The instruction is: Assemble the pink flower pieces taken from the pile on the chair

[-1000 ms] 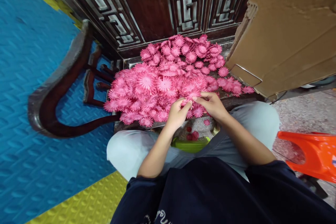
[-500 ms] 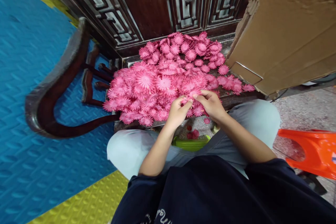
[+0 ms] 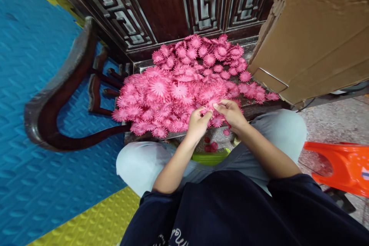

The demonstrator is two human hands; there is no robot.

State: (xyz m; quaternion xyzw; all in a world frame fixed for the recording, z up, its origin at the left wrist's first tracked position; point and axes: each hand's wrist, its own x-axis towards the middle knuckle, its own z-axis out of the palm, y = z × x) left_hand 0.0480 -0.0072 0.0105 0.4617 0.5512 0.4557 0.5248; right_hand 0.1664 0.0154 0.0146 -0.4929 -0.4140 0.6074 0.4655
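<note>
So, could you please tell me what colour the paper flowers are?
Pink paper flowers, clearest in the head view.

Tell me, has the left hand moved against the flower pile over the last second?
No. The left hand sits at the same near edge of the pink flower pile, fingertips meeting the right hand.

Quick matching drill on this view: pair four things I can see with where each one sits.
Things:
1. pile of pink flowers
2. cardboard box
3. orange stool
4. green container

Places:
A. between the person's knees
B. on the dark wooden seat
C. upper right, beside the flowers
D. lower right, on the speckled floor

Pairs: 1-B, 2-C, 3-D, 4-A
</note>
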